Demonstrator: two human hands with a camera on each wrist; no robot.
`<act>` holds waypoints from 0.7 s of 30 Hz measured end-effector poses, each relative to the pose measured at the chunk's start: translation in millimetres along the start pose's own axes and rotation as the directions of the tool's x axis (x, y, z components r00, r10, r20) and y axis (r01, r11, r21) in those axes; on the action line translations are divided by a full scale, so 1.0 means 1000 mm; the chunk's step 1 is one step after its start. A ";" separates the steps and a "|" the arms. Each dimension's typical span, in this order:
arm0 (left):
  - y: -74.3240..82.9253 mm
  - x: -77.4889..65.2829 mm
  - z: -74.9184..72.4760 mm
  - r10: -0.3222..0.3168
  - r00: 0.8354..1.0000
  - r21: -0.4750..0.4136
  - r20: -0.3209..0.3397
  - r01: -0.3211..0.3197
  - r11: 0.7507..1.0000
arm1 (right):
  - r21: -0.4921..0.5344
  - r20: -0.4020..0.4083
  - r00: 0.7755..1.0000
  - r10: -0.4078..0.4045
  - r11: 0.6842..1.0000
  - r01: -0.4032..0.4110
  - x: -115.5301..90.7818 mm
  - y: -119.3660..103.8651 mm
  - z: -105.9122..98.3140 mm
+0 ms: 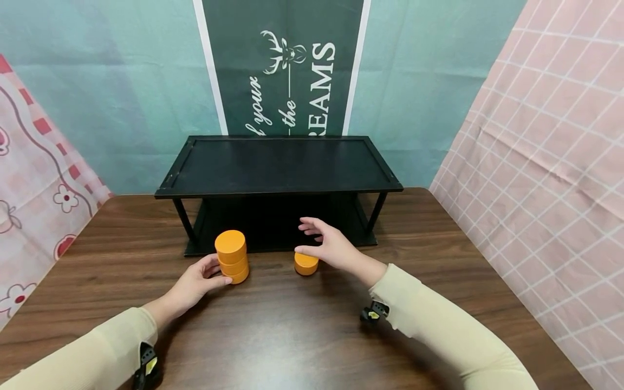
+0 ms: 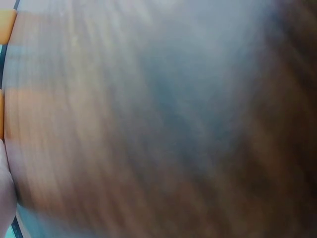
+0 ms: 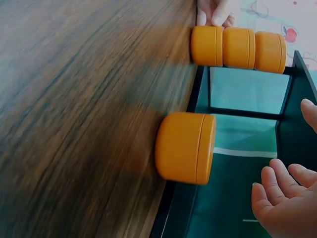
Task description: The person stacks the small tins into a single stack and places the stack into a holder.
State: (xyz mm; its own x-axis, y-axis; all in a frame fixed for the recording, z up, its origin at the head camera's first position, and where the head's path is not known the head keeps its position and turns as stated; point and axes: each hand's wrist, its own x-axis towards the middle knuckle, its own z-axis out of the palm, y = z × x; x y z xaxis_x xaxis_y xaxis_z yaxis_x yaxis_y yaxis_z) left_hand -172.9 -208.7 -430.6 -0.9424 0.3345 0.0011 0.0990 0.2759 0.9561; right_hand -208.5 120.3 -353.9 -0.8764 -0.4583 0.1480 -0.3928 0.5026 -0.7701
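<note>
Cream sleeves end in wavy cuffs; black straps carry yellow patches (perhaps labels, too small to tell).

In the head view, a rack stood mid-frame on the table, before a hanging cloth. In front of the rack, left of centre, stood three stacked containers, the left hand at their left; rightward, a single container sat below the right hand.
</note>
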 end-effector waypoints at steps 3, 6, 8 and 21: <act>0.000 -0.001 -0.001 0.001 1.000 0.005 -0.003 -0.001 1.000 | 0.009 -0.007 1.000 -0.002 1.000 0.002 -0.003 0.003 -0.003; 0.001 0.000 0.000 0.004 1.000 0.007 -0.004 -0.004 1.000 | 0.009 -0.014 1.000 0.009 1.000 -0.009 -0.005 0.005 -0.007; 0.000 0.001 0.001 0.005 1.000 0.006 -0.004 -0.005 1.000 | 0.008 -0.014 0.999 0.030 1.000 -0.029 -0.006 0.006 -0.010; 0.001 0.001 0.001 0.005 1.000 0.007 -0.004 -0.005 1.000 | -0.012 -0.013 0.995 0.097 0.995 -0.097 -0.020 0.025 -0.022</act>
State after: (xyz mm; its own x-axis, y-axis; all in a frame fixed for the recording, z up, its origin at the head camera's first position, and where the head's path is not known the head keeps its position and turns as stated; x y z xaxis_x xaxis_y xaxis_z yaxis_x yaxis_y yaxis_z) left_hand -173.4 -207.3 -430.1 -0.9433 0.3318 0.0069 0.1058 0.2808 0.9539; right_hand -207.5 158.3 -362.2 -0.9137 -0.3983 0.0806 -0.3094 0.5533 -0.7734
